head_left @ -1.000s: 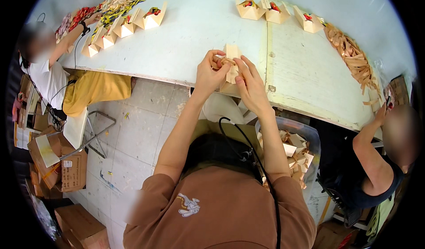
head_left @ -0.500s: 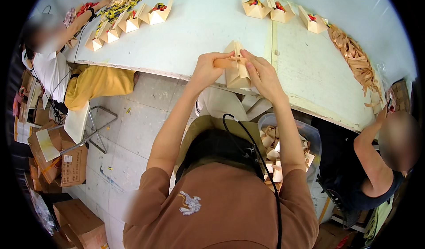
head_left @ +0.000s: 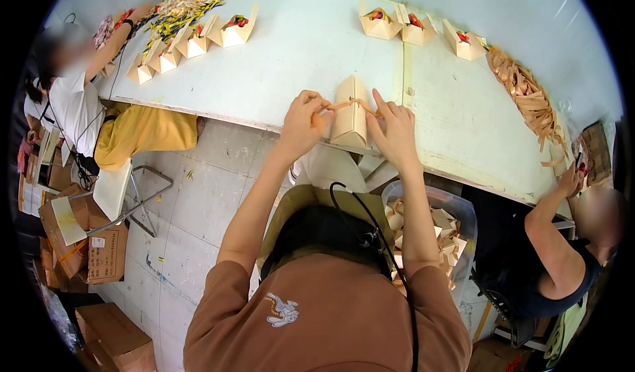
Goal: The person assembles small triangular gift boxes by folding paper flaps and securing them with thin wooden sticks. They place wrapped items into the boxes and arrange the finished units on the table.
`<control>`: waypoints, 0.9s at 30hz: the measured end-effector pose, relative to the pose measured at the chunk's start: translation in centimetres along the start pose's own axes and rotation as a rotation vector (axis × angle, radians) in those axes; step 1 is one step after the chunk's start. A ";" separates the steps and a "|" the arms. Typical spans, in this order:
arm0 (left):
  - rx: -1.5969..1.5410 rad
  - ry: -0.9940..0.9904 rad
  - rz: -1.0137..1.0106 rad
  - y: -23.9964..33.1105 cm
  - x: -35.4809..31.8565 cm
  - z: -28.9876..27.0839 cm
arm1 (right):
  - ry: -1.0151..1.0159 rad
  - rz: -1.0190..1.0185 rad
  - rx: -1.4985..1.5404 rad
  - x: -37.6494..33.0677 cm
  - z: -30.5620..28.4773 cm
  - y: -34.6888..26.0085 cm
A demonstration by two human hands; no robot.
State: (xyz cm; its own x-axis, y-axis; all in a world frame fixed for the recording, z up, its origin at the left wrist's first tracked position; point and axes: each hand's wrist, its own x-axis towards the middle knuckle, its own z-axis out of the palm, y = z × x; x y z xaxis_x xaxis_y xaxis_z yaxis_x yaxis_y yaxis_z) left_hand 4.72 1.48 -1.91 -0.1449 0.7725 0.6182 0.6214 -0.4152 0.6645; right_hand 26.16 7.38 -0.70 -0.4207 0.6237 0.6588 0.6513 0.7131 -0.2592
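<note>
- While both of our hands work at the table's near edge, the small tan gable-topped box (head_left: 350,111) stands between them, just above the middle of the view, toward twelve o'clock from our head.
- Our left hand (head_left: 303,122) sits at the box's nine o'clock side, its fingers curled tight and pinching one end of a thin tan strip (head_left: 345,104) that runs across the box's upper part.
- Our right hand (head_left: 395,128) sits at the three o'clock side, fingers half spread, index finger up along the box's right face, with the fingertips on the strip's other end; whether it truly pinches the strip or only presses it down we cannot tell.
- The box's long axis runs from six to twelve o'clock, away from us, and the strip crosses it at right angles, from nine to three o'clock. Both hands touch the box and neither is clearly nearer; the strip is the link between them.
- On the pale green table (head_left: 291,48), well apart from our hands, a row of open boxes (head_left: 192,41) with red fillings lies at ten o'clock and three more boxes (head_left: 417,28) at one o'clock.
- A heap of loose tan strips (head_left: 522,94) lies at two o'clock along the table's far right edge.
- Below the table at five o'clock stands a clear bin (head_left: 430,226) of folded box blanks.
- One person in a white top (head_left: 69,104) works at nine o'clock, and another in a dark top (head_left: 562,253) at four o'clock.
</note>
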 end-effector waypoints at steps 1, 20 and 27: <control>0.026 0.020 0.031 0.5 0.2 0.3 | 0.060 -0.033 -0.070 0.0 -0.1 -0.7; -0.617 -0.260 -0.416 1.6 1.1 -0.7 | 0.266 0.438 0.619 0.6 2.6 -1.0; -0.734 -0.432 -0.329 5.0 4.6 0.5 | 0.187 0.599 0.938 0.7 0.9 -1.5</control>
State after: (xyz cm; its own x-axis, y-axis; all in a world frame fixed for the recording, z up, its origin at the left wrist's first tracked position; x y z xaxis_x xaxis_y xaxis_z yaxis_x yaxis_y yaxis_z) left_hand 7.51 3.17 4.06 0.1645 0.9574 0.2374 -0.0681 -0.2291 0.9710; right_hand 24.31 7.07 -0.51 -0.0477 0.9445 0.3250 -0.0487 0.3228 -0.9452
